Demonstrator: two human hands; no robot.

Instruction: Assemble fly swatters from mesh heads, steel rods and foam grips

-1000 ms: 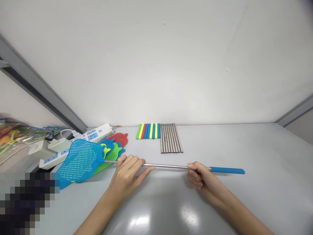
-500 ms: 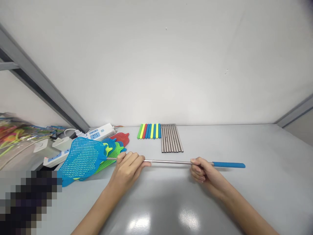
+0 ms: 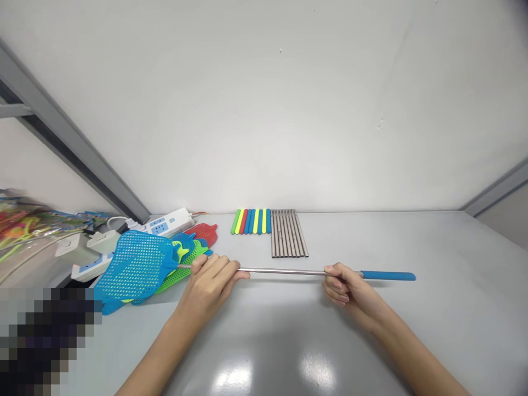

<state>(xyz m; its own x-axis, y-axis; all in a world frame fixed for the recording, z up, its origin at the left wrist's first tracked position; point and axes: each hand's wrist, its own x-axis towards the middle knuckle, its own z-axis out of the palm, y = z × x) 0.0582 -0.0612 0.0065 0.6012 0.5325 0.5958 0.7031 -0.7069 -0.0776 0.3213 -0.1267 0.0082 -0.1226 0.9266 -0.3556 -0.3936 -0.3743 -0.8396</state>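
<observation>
Across the front of me lies a telescopic fly swatter (image 3: 289, 271), held level by both hands. Its blue mesh head (image 3: 138, 265) is at the left, over other swatter heads, and its blue handle grip (image 3: 389, 275) points right. My left hand (image 3: 212, 283) is closed around the thin metal rod near the head. My right hand (image 3: 344, 285) is closed around the rod's thicker end, just left of the blue grip. Between the hands a stretch of bare rod shows, with a step where a thinner section meets a thicker one.
Several coloured handle grips (image 3: 251, 221) lie in a row by the wall, beside several metal tubes (image 3: 289, 234). Green (image 3: 181, 273) and red swatter heads (image 3: 204, 235) lie at the left, near white power strips (image 3: 171, 221) with plugs and cables. Plastic-wrapped items (image 3: 25, 220) sit far left.
My hands have moved slightly apart, the left one a little left and the right one a little right. The blue grip has shifted slightly right, and the swatter head slightly left.
</observation>
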